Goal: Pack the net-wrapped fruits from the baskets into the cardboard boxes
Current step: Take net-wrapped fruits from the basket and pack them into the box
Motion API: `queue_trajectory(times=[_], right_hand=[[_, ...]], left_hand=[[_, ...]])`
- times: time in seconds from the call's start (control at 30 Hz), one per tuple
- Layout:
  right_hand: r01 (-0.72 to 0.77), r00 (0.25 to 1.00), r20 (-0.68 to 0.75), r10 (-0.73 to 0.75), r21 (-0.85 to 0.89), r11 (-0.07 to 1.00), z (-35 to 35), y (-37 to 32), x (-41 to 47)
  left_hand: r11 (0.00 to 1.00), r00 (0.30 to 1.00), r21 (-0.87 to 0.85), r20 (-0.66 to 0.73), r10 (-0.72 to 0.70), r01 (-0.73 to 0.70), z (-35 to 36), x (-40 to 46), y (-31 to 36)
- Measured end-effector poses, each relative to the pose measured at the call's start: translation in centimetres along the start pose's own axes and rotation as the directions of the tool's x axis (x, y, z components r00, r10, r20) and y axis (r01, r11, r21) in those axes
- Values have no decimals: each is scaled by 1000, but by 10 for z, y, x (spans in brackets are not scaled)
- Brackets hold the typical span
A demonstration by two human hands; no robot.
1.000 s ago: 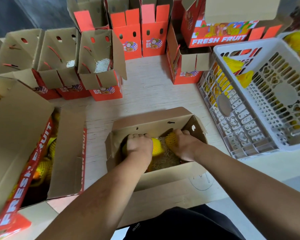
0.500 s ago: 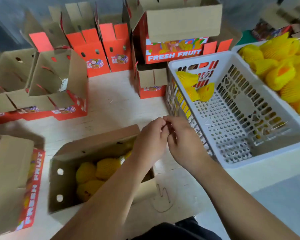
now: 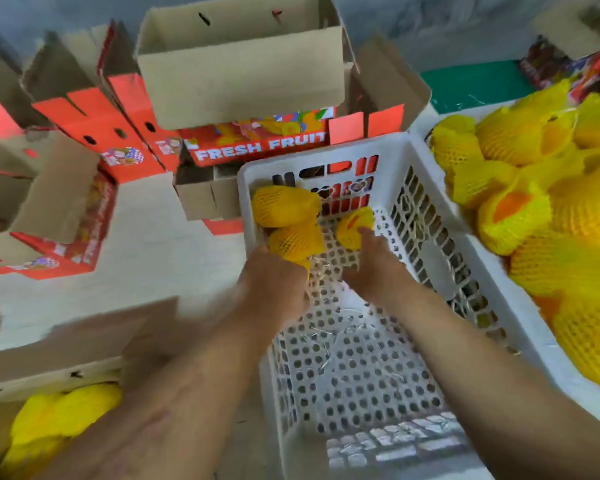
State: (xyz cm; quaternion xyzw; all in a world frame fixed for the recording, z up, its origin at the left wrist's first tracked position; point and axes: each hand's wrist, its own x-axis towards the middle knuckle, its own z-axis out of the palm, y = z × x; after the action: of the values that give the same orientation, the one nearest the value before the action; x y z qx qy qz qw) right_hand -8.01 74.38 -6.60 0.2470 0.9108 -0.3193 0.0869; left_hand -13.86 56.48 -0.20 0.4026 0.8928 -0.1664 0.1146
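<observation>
- A pale tabletop (image 3: 160, 258) is carrying the whole scene, ringed by open red "FRESH FRUIT" cartons (image 3: 257, 147) with their brown flaps standing up.
- A white perforated basket (image 3: 371, 368) is sitting in front of the person, nearly emptied; three yellow net-wrapped fruits are lying at its far end.
- The left hand (image 3: 274, 282) is reaching in and touching the near fruit (image 3: 297, 242) against the basket's left wall. Blur is hiding its fingers, so whether it is gripping cannot be told.
- That fruit's long axis is running left to right, and another fruit (image 3: 284, 206) is lying just behind it the same way.
- The right hand (image 3: 378, 268) is stretching forward, a straight fingertip meeting the third fruit (image 3: 354, 226). This rounder one is showing an orange patch through its netting on top.
- An open packing box (image 3: 77, 358) is waiting at the lower left with netted fruits (image 3: 59, 420) already inside.
- A second basket (image 3: 420, 133) on the right is heaped with yellow-netted fruit (image 3: 534, 188).
</observation>
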Motion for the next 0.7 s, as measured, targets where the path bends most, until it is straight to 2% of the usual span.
queue_trajectory(times=[0.07, 0.13, 0.2, 0.27, 0.33, 0.4, 0.43, 0.5, 0.53, 0.63, 0.7], right_hand=[[-25, 999, 34, 24, 29, 999, 5, 9, 43], [-84, 996, 18, 82, 252, 964, 12, 16, 76], [-94, 979, -121, 167, 460, 883, 26, 18, 94], [-42, 929, -302, 212, 485, 874, 40, 19, 101], [-9, 913, -356, 199, 469, 883, 45, 23, 102], [-72, 954, -212, 211, 522, 850, 35, 30, 103], [-163, 971, -58, 233, 549, 820, 22, 33, 102], [-393, 915, 293, 277, 488, 780, -11, 25, 89], [-438, 871, 417, 260, 423, 793, -25, 19, 78], [-325, 791, 609, 49, 352, 878, -42, 8, 42], [-312, 729, 673, -125, 490, 814, -36, 1, 13]], left_hand=[[999, 999, 21, 27, -47, 47, 3, 4, 2], [996, 997, 53, 40, -72, 70, 4, 7, 3], [994, 996, 90, 53, -67, 62, 6, 8, 3], [995, 998, 78, 33, -62, 59, 8, 7, 1], [996, 998, 63, 16, -57, 56, 10, 7, 0], [997, 999, 52, 12, -49, 49, 12, 6, 0], [998, 999, 40, 3, -47, 47, 12, 6, -1], [999, 999, -1, -22, -46, 46, 12, 6, -1], [998, 998, -35, -32, -46, 45, 13, 6, -1], [987, 994, -151, -84, -72, 59, 10, 4, -2], [979, 991, -199, -114, -67, 43, 7, 1, -2]])
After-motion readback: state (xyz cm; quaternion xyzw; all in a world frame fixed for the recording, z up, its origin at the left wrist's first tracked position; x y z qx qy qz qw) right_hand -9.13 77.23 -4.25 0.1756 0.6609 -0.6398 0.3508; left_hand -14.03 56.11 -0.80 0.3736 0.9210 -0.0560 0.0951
